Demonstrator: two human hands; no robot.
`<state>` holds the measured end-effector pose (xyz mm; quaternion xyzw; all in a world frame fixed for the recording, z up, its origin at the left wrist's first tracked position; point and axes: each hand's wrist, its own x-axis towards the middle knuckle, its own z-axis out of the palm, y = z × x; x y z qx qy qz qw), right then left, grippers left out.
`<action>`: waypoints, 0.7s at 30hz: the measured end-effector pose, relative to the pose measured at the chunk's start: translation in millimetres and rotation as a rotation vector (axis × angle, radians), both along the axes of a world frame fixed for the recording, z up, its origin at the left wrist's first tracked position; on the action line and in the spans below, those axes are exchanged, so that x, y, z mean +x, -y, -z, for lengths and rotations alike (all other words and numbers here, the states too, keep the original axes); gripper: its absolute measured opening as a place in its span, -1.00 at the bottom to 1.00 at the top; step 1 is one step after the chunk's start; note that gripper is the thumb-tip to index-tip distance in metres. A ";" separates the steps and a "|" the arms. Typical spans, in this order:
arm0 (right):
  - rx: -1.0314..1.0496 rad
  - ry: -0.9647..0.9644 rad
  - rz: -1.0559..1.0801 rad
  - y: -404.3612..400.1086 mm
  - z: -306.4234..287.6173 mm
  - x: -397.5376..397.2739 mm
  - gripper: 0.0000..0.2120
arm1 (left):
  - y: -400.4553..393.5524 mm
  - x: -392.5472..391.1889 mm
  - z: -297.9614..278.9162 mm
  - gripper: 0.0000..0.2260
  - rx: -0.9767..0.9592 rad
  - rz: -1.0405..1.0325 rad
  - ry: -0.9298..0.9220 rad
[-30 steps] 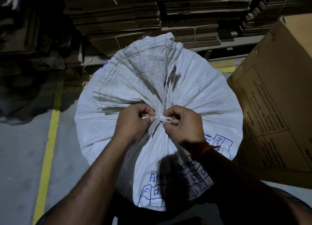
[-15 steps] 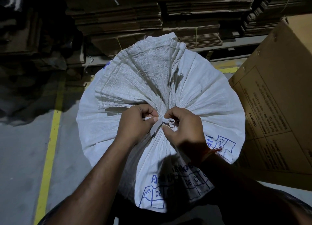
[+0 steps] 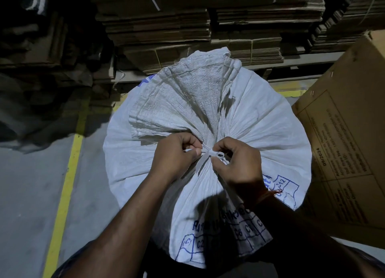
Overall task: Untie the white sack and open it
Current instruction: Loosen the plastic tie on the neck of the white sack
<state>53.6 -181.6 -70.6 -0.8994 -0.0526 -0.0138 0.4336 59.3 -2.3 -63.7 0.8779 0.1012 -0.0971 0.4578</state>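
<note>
A full white woven sack [image 3: 266,123] with blue print stands upright below me, its mouth gathered into a neck at the centre. The loose top of the sack [image 3: 183,94] fans out beyond the neck. A white tie strip [image 3: 210,153] is knotted around the neck, with a small loop on its right side. My left hand [image 3: 173,154] pinches the strip's left end. On the knot's right side my right hand [image 3: 237,163] pinches the loop. The neck is still cinched.
A large brown cardboard box [image 3: 343,131] leans close at the right of the sack. Stacks of flattened cartons [image 3: 166,27] fill the racks behind. A yellow floor line [image 3: 66,177] runs along the grey concrete on the left.
Both hands stay on the tie. The loop at my right fingers has been drawn out slightly to the right, and the view has shifted a little.
</note>
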 end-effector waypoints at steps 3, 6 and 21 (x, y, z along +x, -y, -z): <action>0.001 -0.011 0.002 1.2 0.1 0.9 -0.88 | 2.2 0.3 0.7 -0.94 0.008 0.004 0.002; 0.018 -0.022 0.001 1.4 -0.8 0.0 -0.88 | 3.5 0.7 1.8 -0.94 0.015 0.003 0.003; 0.041 -0.015 -0.003 -0.6 -0.1 -1.5 -0.90 | 7.5 0.1 1.5 -0.95 0.022 -0.002 0.004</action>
